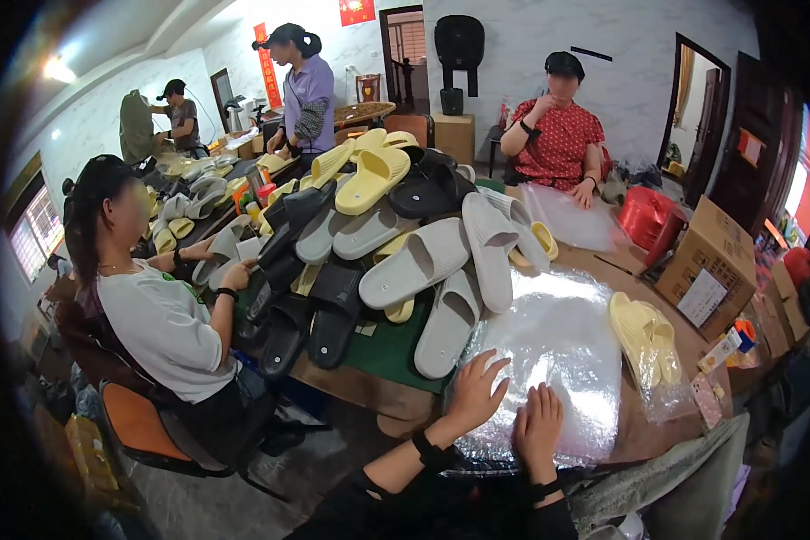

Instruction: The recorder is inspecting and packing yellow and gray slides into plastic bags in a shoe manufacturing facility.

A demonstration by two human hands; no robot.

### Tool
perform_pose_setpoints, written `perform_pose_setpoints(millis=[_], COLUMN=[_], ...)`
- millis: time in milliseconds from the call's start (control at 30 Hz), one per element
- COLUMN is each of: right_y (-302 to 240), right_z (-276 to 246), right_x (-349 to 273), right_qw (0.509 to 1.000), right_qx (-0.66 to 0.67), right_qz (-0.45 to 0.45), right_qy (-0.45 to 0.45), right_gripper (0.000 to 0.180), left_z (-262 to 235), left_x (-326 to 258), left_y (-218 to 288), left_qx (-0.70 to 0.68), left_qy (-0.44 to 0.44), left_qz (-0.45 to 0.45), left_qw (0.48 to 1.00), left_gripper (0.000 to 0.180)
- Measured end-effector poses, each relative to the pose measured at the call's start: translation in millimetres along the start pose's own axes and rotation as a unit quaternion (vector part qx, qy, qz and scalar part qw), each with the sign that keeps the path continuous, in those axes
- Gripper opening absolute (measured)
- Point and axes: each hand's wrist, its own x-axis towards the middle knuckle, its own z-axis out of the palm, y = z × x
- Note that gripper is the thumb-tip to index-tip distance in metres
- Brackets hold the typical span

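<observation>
Beneath the spread left hand [479, 394] and flatter right hand [539, 427], both grasping nothing, lies clear plastic [562, 337], seemingly at the bag-readying step, so the next move likely calls for pinching one layer free, with the slipper pile [414, 267] just beyond the left hand.
</observation>
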Motion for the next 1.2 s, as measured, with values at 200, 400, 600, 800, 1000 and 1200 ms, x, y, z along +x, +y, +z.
perform_pose_setpoints(millis=[200, 400, 600, 800, 1000, 1200], right_y=[3.1, 2.8, 6.4, 4.2, 9.6, 4.5], right_z=[-2.0, 4.6, 1.1, 5.9, 1.3, 2.7], right_x=[-1.4, -3.1, -3.2, -3.5, -3.8, -3.1], right_qw=[1.0, 1.0, 1.0, 1.0, 1.0, 1.0], right_qx=[-0.001, -0.003, -0.016, -0.01, -0.015, 0.001], right_qz=[0.008, 0.006, 0.009, 0.012, 0.02, 0.005], right_qy=[0.001, -0.007, -0.002, -0.009, -0.006, 0.0], right_gripper=[0.039, 0.039, 0.039, 0.039, 0.04, 0.04], left_z=[18.0, 40.5, 56.8, 76.5, 42.0, 2.6], left_x=[41.0, 94.0, 114.3, 116.7, 134.5, 139.0], left_y=[-6.1, -30.6, -50.0, -85.1, -17.1, 20.8], left_qx=[-0.001, -0.015, -0.023, -0.077, -0.387, -0.552], left_qy=[-0.001, 0.029, 0.008, 0.001, 0.202, 0.216], left_qz=[-0.1, -0.117, -0.221, -0.218, -0.268, -0.231], left_qw=[0.995, 0.993, 0.975, 0.973, 0.859, 0.772], left_gripper=[0.07, 0.068, 0.063, 0.067, 0.032, 0.021])
